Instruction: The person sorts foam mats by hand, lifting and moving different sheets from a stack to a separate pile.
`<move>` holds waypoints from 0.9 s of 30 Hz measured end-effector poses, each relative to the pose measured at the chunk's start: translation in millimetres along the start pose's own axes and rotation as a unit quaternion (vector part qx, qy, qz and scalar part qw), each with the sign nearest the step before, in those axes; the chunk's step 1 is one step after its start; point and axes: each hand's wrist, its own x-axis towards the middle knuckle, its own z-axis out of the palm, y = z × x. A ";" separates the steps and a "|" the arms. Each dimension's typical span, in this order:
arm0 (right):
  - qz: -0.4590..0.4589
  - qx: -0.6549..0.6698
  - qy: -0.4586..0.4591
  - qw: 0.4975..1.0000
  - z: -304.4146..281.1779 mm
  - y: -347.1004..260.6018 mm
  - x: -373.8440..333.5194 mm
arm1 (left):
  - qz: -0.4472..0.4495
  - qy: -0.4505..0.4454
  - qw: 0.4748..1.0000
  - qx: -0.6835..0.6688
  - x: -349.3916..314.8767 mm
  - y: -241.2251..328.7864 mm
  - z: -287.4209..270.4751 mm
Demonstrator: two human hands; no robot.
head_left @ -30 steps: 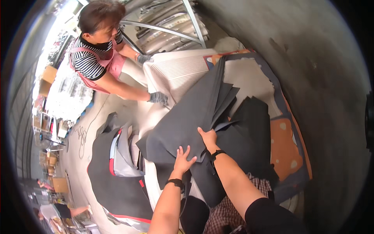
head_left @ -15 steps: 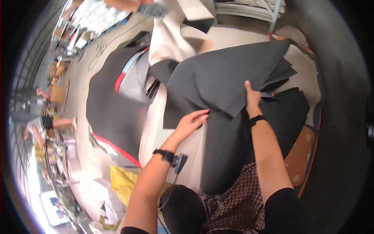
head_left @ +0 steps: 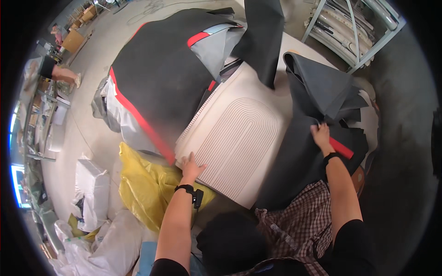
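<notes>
A cream mat (head_left: 241, 147) with curved brown lines lies on top of a stack of mats in front of me. My left hand (head_left: 191, 167) rests on its near left corner, fingers spread. To the right, a dark grey mat (head_left: 294, 152) lies folded over on itself, its underside facing down. My right hand (head_left: 321, 135) grips it close to the pointed tip of the fold; the fingers are slightly blurred. A red strip (head_left: 340, 148) shows beside that hand. Another dark sheet (head_left: 264, 41) hangs curved over the far end of the cream mat.
A large black mat with red edging (head_left: 159, 69) is heaped at the left. Yellow plastic (head_left: 142, 184) and white sacks (head_left: 110, 239) lie nearer me. A metal rack (head_left: 352, 34) holding rolls stands far right. A person's leg (head_left: 66, 75) shows at far left.
The dark grey mat has moved right, uncovering the lined cream mat. My left hand has left its edge and moved left onto the cream mat. The other person's gloved hand is out of view.
</notes>
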 end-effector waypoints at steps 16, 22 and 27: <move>0.042 -0.022 0.029 0.998 -49.6 -9.3 -21.9 | 0.047 0.250 0.964 0.073 40.9 28.7 -2.0; 0.111 -0.158 0.016 0.981 -79.4 -57.9 -36.1 | 0.305 -0.018 0.919 -0.247 -42.3 140.3 10.6; -0.239 -0.220 -0.021 0.946 -142.2 -133.3 -89.4 | 0.411 -0.297 0.799 -0.323 -97.5 183.4 4.5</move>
